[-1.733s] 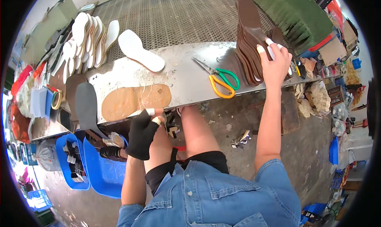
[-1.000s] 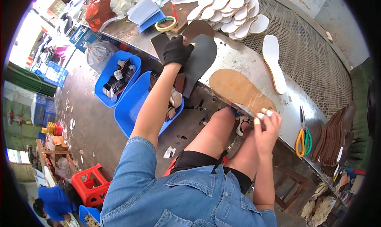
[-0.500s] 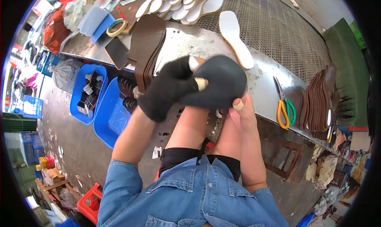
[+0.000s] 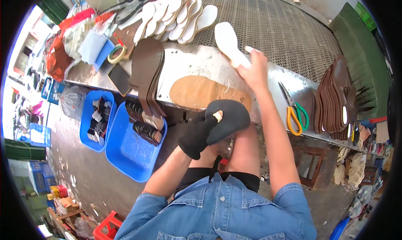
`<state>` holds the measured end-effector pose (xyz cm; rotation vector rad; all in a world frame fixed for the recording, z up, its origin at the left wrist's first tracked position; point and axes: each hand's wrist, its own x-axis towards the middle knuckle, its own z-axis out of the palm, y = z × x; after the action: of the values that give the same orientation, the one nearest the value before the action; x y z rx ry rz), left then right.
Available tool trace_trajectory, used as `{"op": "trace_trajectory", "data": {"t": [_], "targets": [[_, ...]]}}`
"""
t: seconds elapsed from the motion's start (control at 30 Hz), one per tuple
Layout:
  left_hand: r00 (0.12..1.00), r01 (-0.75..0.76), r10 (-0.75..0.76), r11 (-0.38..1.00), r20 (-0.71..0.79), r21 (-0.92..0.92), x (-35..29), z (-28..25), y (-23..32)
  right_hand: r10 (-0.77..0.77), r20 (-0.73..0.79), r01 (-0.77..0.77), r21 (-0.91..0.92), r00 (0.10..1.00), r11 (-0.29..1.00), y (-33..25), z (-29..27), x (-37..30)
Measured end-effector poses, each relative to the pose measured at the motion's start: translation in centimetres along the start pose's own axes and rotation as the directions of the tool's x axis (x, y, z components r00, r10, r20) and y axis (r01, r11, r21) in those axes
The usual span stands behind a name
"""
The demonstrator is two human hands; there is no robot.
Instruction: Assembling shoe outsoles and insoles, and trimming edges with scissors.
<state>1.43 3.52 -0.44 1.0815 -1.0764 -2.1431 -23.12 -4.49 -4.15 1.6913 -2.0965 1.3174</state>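
Observation:
My left hand (image 4: pixel 200 129), in a black glove with a bare-looking thumb tip, grips a black sole-shaped piece (image 4: pixel 230 119) above my lap. The thumb lies on its upper face. Farther forward, my right hand (image 4: pixel 254 70) is bare apart from a pale fingertip cover. It is closed on the near end of a white insole (image 4: pixel 226 38) lying on the metal table; some of its fingers are slightly blurred. A tan sole-shaped board (image 4: pixel 197 91) lies at the table's front edge, partly behind the black piece.
White insoles (image 4: pixel 176 13) are heaped at the back, brown ones (image 4: pixel 147 59) stacked left of the board. Scissors (image 4: pixel 294 110) with orange and green handles lie to the right, beside another brown stack (image 4: pixel 331 101). Blue bins (image 4: pixel 130 150) stand on the floor left. Mesh (image 4: pixel 268 18) covers the far table.
My right hand has let go of the black piece and reached forward to the white insole. The left hand has drawn the black piece nearer, uncovering the tan board.

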Motion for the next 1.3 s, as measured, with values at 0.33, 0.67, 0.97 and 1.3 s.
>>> {"op": "trace_trajectory", "data": {"t": [0.33,0.67,0.97,1.3], "targets": [[0.989,-0.123,0.118,0.991,0.087,0.056,-1.5,-0.7,2.2,0.202,0.094,-0.223,0.401,0.975,0.889,-0.9,-2.7,-0.8],[0.980,-0.197,0.199,0.976,0.009,-0.091,0.8,1.7,4.6,0.375,0.201,-0.331,0.886,0.905,0.325,-4.0,-16.7,-11.2],[0.898,-0.440,0.440,0.897,-0.008,-0.050,2.8,0.6,1.4,0.305,0.400,-0.451,0.884,0.864,0.118,-10.8,-13.6,-15.4],[0.855,-0.517,0.513,0.855,-0.071,-0.048,2.0,1.3,0.7,0.324,0.344,-0.440,0.847,0.881,0.298,-12.5,-12.4,-15.3]]}}
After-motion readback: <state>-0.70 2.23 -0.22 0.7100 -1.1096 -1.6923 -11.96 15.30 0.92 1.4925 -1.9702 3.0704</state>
